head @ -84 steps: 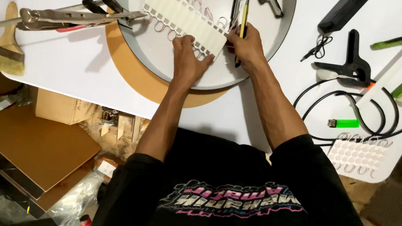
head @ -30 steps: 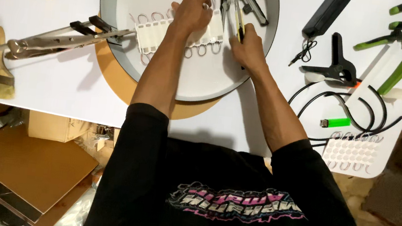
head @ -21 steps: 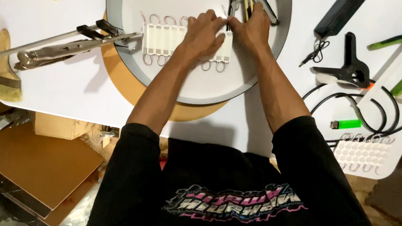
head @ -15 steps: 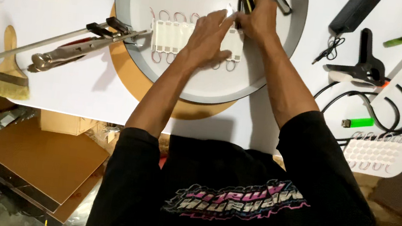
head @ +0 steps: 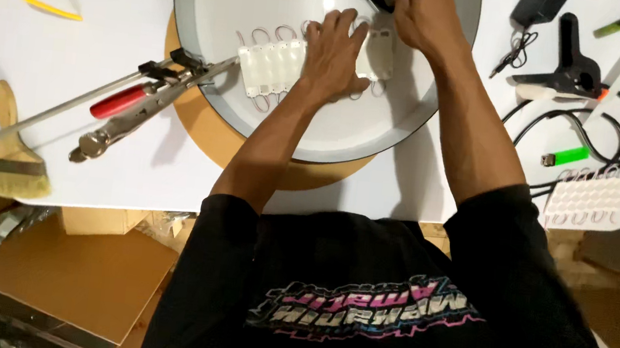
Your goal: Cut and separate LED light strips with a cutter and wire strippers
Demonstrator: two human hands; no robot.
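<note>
Under my left hand (head: 334, 54) the strip of white modules (head: 275, 70) looks like smooth, slightly glossy plastic. The round tray (head: 213, 3) has a glossy white face and grey rim. At left, the clamp (head: 145, 103) is bare metal, the brush (head: 9, 150) wood on the matt white tabletop (head: 69, 57).

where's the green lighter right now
The green lighter lies on the white table at the right of the head view, among black cables, above a white module strip.
</note>
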